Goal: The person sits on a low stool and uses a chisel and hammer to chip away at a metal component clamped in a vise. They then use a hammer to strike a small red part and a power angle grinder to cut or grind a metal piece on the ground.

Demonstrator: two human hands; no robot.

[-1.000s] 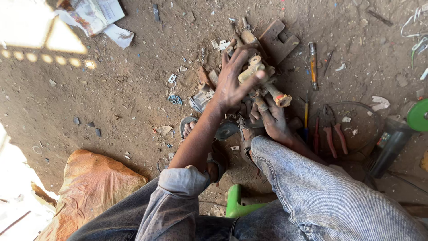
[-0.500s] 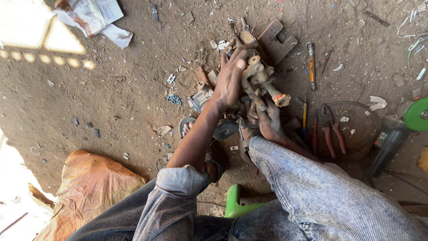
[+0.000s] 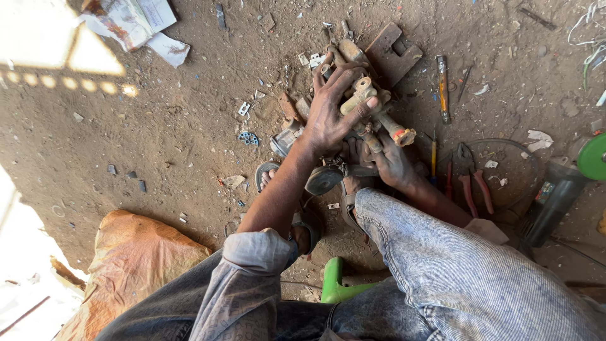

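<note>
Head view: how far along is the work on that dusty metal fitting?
Done: small broken bits lie scattered on the dirt floor.
In hand: the left hand grips the metal fitting from above; the right hand supports it from below.
Left: the fitting looks in one piece, and the pliers and screwdriver lie untouched. How much remains cannot be told.

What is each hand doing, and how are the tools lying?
left hand: gripping the tan metal part from above
right hand: under the part, supporting it
pliers: flat on the dirt, handles spread
screwdriver: flat, untouched
angle grinder: lying idle
</note>
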